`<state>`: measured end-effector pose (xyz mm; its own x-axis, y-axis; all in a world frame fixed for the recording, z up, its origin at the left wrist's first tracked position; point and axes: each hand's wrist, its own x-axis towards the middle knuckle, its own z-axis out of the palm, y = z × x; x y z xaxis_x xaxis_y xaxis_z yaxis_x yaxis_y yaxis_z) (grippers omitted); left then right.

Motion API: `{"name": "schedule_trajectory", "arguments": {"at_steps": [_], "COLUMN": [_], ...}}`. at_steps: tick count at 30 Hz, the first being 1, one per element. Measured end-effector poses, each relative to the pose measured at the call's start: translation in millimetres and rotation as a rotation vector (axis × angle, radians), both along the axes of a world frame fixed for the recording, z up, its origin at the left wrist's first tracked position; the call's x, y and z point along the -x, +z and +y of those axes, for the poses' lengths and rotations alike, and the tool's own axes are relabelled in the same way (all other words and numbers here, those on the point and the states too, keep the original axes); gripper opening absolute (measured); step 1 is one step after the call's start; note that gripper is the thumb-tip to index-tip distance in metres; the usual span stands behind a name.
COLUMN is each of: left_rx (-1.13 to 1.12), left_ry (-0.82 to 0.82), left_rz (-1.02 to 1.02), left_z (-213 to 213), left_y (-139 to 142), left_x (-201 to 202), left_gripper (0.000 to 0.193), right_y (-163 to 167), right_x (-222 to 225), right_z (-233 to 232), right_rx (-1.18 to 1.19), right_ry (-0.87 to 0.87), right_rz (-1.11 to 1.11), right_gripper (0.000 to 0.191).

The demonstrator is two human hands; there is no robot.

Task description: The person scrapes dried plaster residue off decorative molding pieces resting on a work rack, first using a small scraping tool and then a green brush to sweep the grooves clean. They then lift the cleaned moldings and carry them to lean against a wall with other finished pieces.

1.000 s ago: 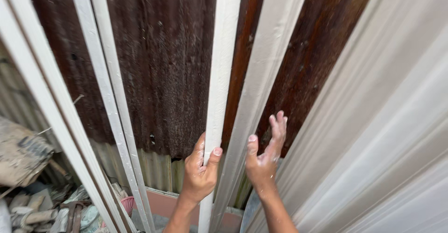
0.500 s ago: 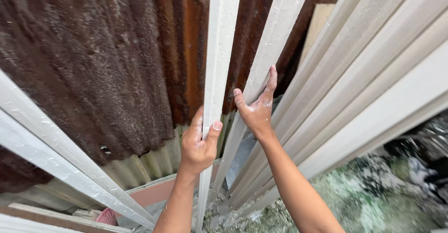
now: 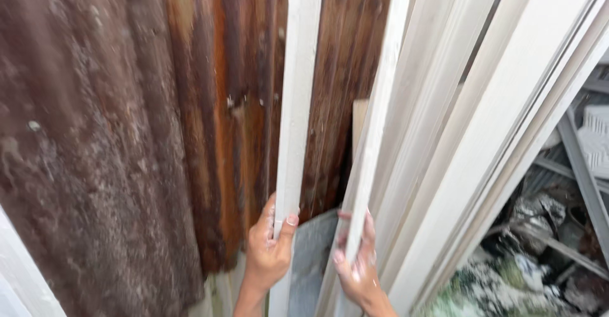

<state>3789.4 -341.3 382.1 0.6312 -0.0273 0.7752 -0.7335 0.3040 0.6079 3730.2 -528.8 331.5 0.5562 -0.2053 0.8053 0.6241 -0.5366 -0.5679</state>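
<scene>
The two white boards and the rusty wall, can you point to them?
Left white board [image 3: 298, 101], head view, middle of its face.
Right white board [image 3: 375, 133], head view, its front edge.
Rusty wall [image 3: 127, 133], head view, a brown ridge.

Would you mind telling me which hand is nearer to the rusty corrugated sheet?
Left. The left hand grips a white strip right in front of the rusty sheet; the right hand holds another strip farther right, beside the stacked white strips.

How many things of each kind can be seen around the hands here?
Hands: 2 (left hand, right hand)
White strips held in a grip: 2 (left strip, right strip)
Rusty corrugated sheet: 1
Stack of leaning white boards: 1
Total: 6
</scene>
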Motion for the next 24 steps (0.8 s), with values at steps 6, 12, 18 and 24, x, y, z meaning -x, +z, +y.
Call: {"name": "schedule_trajectory", "arguments": {"at_steps": [6, 12, 18, 24], "left_rx": [0.029, 0.044, -0.024, 0.043], "left_ry": [-0.213, -0.217, -0.121, -0.272], "left_rz": [0.084, -0.044, 0.023, 0.027], "left_z": [-2.0, -6.7, -14.0, -22.9], "left_y": [66.1, 114.4, 122.5, 105.9], "left_x": [6.5, -5.8, -18.5, -10.9], "left_gripper": [0.053, 0.055, 0.059, 0.060], "right_y": [-22.6, -30.4, -21.8, -17.6], "right_x": [7.2, 5.5, 11.9, 9.9], "right_z": [-48.8, -78.7, -80.6, -65.7], "right_rx": [-0.053, -0.164, -0.173, -0.210], "right_ry": [0.170, 0.154, 0.134, 0.097], "right_rz": [-0.132, -0.087, -0.031, -0.005], "right_gripper": [0.101, 0.099, 0.097, 0.098]}}
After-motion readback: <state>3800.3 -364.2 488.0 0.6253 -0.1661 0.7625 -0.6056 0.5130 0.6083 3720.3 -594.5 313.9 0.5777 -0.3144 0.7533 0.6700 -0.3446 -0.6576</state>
